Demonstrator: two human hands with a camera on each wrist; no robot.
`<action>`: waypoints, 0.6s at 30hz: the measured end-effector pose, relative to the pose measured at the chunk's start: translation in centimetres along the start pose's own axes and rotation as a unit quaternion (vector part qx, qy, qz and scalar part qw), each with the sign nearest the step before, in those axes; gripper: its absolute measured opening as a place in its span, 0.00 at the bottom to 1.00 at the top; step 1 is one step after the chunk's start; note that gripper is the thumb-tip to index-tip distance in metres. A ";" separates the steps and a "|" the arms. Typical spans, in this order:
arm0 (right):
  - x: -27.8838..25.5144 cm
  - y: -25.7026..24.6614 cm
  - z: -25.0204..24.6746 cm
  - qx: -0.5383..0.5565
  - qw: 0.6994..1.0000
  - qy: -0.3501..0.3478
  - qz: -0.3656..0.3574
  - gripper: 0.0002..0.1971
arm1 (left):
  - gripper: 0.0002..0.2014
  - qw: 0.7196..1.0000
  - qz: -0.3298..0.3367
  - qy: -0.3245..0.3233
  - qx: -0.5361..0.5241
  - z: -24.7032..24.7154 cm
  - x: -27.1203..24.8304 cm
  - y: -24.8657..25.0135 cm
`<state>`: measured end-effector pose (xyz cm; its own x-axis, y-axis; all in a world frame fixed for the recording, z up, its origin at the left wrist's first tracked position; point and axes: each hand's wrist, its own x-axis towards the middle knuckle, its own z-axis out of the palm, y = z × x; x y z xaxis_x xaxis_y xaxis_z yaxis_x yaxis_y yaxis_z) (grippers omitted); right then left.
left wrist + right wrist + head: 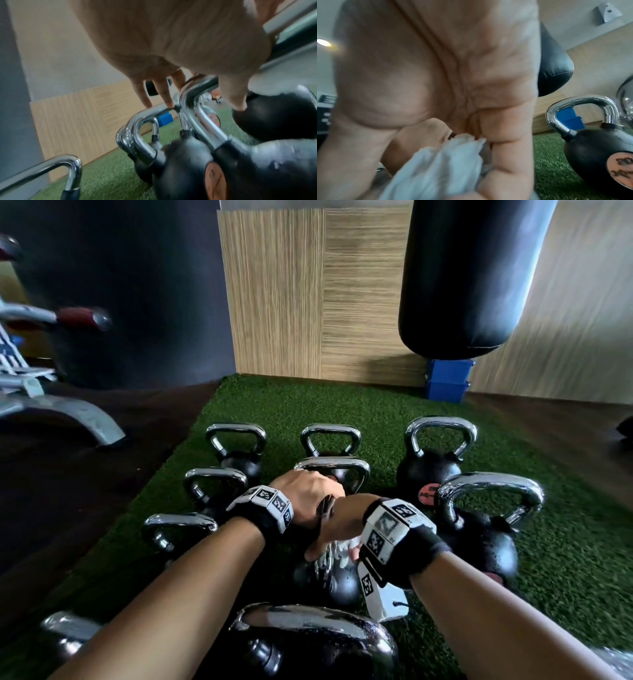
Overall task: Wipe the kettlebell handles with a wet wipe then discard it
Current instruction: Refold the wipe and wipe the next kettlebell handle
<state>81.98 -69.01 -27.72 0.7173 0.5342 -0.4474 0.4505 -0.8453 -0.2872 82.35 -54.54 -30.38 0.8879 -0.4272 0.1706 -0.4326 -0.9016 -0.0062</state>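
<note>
Several black kettlebells with chrome handles stand on green turf (342, 402). My right hand (337, 530) grips a crumpled white wet wipe (342, 544) against the handle of a middle kettlebell (337, 583). In the right wrist view the wet wipe (440, 169) bunches out between the curled fingers (505, 155), and the handle beneath it is hidden. My left hand (308, 494) rests on the chrome handle (342, 464) of the kettlebell just behind. In the left wrist view its fingers (163, 93) are fairly straight and touch the handles (193, 86).
A black punching bag (472, 275) hangs at the back right above a blue box (447, 381). A grey machine frame (68, 412) stands on the dark floor at left. A large kettlebell (479, 542) stands close on the right, another (308, 642) just below my arms.
</note>
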 end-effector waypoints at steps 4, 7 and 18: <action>-0.6 -0.1 -0.2 0.014 1.000 -0.001 -0.006 0.23 | 0.24 0.999 -0.030 0.027 0.021 0.7 -0.3 0.0; -1.2 0.4 -0.8 -0.033 0.999 0.033 0.023 0.20 | 0.24 0.996 -0.081 0.038 0.014 1.0 -1.2 -0.1; -1.8 2.3 -0.5 -0.054 0.974 0.218 0.024 0.21 | 0.12 0.983 -0.158 0.039 0.085 1.0 -5.8 -1.0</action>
<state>82.01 -71.96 -27.15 0.8856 0.4619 -0.0492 0.4479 -0.8772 -0.1730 77.82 -51.29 -32.35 0.9565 -0.1226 0.2649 -0.0983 -0.9898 -0.1035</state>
